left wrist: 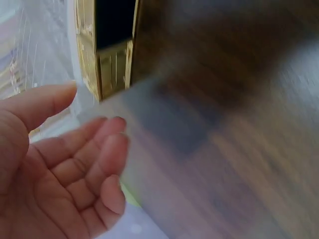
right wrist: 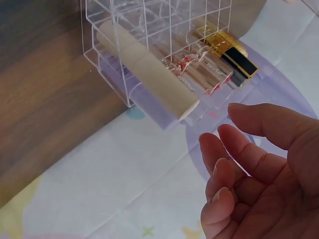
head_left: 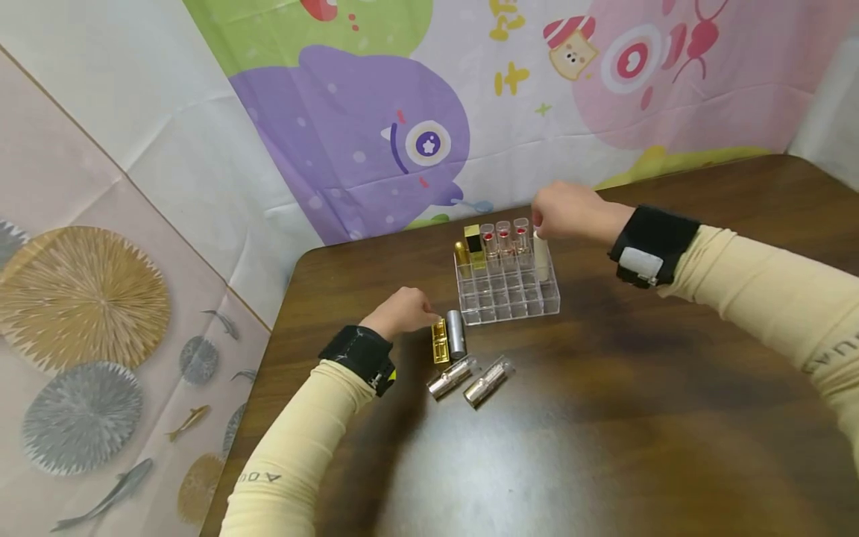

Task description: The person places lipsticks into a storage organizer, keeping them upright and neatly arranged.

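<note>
Right hand (head_left: pixel 567 212) hangs just above the cream tube (head_left: pixel 540 256), fingers loosely curled and off it; the tube stands upright in the far right cell of the clear rack (head_left: pixel 510 298). Left hand (head_left: pixel 403 312), relaxed and holding nothing, sits just left of the gold tube (head_left: pixel 440 341), which lies flat, long axis running near to far, beside a grey tube (head_left: pixel 456 334).

The bench (head_left: pixel 604 388) is dark wood-grain with a glossy finish that throws back a pale glare at lower centre. The rack (head_left: pixel 508 294) is clear, shiny plastic. The gold tube (head_left: pixel 440 341) looks like polished metal; the grey tube (head_left: pixel 456 334) is satin. The cream tube (right wrist: pixel 144 67) looks matt. The backdrop (head_left: pixel 376 119) is creased printed cloth.
</note>
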Demonstrator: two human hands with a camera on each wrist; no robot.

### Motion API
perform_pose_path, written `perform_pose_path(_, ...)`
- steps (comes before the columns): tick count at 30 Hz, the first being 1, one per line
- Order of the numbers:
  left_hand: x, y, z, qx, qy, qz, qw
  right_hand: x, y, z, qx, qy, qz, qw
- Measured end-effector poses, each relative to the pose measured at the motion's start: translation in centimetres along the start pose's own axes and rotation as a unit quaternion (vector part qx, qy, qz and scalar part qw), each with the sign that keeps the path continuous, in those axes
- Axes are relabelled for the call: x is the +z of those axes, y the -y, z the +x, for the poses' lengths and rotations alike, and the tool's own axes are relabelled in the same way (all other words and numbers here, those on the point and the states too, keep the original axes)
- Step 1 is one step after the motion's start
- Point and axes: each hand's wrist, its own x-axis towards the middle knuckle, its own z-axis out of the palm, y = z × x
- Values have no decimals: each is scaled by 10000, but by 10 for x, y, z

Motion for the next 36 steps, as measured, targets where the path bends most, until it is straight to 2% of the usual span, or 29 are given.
perform_pose_path(3, 4, -8, 3, -478, 327, -179, 9982, 0, 1, -5, -54, 16, -3, 10000)
perform_pose_path(6, 7, -15, 5, -872, 475, -282, 9947, 1, 2, -10, -139, -38, -14, 9999)
perform_pose_path(13, 8, -19, 4, -1542, 483, -483, 9857, 5, -1, -13, -34, -41, -106, 9999)
perform_pose_path(16, 8, -19, 3, -1579, 450, -501, 9852, 5, -3, -16, 45, -8, -109, 9999)
perform_pose_path(20, 8, -19, 2, -1451, 385, -418, 9878, 4, -5, -20, 122, 33, -65, 9999)
perform_pose_path(24, 0, -15, 0, -1286, 181, -406, 9907, 6, -7, -21, 171, 108, -21, 9998)
perform_pose_path(29, -18, -13, -2, -1059, 72, -391, 9936, 8, -9, -22, 200, 176, 12, 9996)
perform_pose_path(36, -52, -17, -5, -1144, 113, -400, 9926, 11, -8, -22, 127, 132, 5, 9998)
